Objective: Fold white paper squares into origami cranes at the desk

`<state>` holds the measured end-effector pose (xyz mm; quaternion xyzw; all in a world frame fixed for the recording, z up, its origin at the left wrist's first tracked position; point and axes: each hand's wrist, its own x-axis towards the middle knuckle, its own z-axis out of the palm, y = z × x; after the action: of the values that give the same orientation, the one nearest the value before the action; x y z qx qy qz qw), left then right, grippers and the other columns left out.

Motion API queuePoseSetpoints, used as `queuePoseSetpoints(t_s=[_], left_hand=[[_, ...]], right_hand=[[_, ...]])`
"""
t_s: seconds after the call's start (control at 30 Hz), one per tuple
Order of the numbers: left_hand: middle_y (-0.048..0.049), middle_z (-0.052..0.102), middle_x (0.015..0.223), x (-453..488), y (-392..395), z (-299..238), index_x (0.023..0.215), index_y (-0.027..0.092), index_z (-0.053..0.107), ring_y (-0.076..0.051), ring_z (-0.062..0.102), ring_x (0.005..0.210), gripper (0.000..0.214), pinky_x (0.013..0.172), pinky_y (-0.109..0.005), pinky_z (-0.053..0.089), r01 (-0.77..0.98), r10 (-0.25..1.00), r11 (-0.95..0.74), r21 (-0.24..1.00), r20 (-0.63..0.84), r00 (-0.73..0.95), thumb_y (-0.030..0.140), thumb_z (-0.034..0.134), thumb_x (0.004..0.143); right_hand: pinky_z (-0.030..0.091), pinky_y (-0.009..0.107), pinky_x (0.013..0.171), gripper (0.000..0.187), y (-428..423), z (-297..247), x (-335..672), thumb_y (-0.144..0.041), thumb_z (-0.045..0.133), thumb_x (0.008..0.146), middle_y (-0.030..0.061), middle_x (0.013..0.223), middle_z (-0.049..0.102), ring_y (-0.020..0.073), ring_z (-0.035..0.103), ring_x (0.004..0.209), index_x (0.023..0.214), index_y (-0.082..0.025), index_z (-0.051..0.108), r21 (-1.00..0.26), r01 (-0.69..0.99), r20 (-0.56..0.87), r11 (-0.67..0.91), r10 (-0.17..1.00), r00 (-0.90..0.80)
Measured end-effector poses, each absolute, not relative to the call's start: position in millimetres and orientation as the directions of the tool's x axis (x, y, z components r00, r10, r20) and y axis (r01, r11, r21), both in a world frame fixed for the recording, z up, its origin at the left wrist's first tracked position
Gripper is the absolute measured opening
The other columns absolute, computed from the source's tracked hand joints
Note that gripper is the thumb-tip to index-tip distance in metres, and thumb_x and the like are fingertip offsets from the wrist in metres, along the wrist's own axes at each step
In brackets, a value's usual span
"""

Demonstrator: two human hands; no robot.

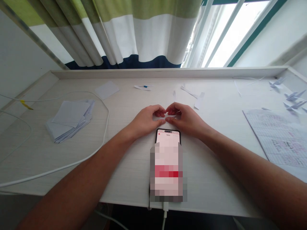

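Note:
Between my two hands is a small piece of folded white paper (pixel 169 117), low over the white desk just beyond the phone. My left hand (pixel 153 115) pinches its left side, thumb toward me and fingers curled behind. From the other side my right hand (pixel 180 115) grips the paper in the same way, and the fingertips of both hands nearly meet. Fingers hide part of the paper, so its exact folded shape cannot be made out. Directly below the hands lies a phone (pixel 168 159) with its screen lit and partly blurred.
A stack of white paper sheets (pixel 72 119) lies left, near a looping white cable (pixel 107 118). Paper strips (pixel 192 92) and a small blue item (pixel 145 86) lie farther back. Several folded paper cranes (pixel 295 95) stand right, behind a written sheet (pixel 278 137). A charging cable (pixel 165 210) joins the phone.

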<state>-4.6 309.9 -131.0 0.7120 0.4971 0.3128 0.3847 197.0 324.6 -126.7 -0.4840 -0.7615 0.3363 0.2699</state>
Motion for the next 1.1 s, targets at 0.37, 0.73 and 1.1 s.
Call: queuePoseSetpoints(t_s=[0.37,0.73,1.1], left_hand=[[-0.0043,0.075,0.098,-16,314,-132,0.088,0.023,0.077,-0.025,0.064,0.103,0.003,0.095,-0.040,0.050,0.670,0.905,-0.425,0.608,0.305,0.297,0.021,0.076,0.088],[-0.0065,0.079,0.109,-13,308,-131,0.100,0.023,0.083,-0.026,0.067,0.111,0.020,0.103,-0.044,0.052,0.651,0.875,-0.476,0.591,0.247,0.416,0.027,0.064,0.097],[-0.0017,0.073,0.142,-19,310,-131,0.131,0.029,0.075,-0.028,0.062,0.137,0.032,0.118,-0.053,0.042,0.687,0.800,-0.590,0.424,0.197,0.566,0.039,0.066,0.102]], right_hand=[[0.056,0.042,0.093,0.020,317,-128,212,-0.017,0.062,0.096,0.0093,0.102,0.076,0.0256,0.070,0.098,0.098,-0.021,0.081,-0.612,0.553,0.235,0.565,0.798,-0.555],[0.053,0.054,0.105,0.019,320,-129,218,-0.023,0.061,0.103,0.0091,0.119,0.080,0.0302,0.069,0.114,0.107,-0.022,0.080,-0.548,0.520,0.256,0.655,0.724,-0.641],[0.050,0.050,0.101,0.018,324,-135,221,-0.018,0.064,0.102,0.0080,0.119,0.079,0.0300,0.066,0.118,0.106,-0.023,0.081,-0.444,0.539,0.314,0.716,0.687,-0.655]])
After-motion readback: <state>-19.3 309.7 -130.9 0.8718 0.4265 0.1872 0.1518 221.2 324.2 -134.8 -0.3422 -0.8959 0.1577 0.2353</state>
